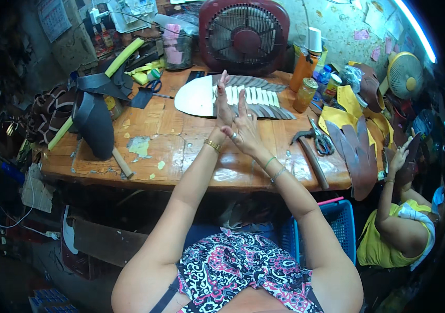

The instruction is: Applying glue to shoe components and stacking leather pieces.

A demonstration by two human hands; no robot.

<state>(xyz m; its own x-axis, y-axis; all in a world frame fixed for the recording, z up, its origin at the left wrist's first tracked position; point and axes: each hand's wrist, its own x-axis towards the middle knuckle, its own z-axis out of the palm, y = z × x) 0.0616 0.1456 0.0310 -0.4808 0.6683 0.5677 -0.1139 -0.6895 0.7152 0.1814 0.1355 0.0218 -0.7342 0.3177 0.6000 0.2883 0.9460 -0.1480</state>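
Note:
Over the middle of the table, my left hand (224, 104) is raised edge-on with its fingers stretched out, and nothing is in it. My right hand (245, 131) touches it near the wrist, the index finger extended and the other fingers partly hidden. Just behind both hands lies a fanned row of overlapping grey-brown cut pieces (272, 110) with pale strips (256, 96) along the middle. A white rounded sheet (193, 97) adjoins the row's left end. My hands hide part of the row.
A hammer (313, 163) and scissors (323, 142) lie to the right, near brown leather pieces (358, 156). A glass jar (306, 94) and orange bottle (303, 68) stand behind. A maroon fan (246, 39) is at the back. A co-worker in yellow (389, 229) sits right.

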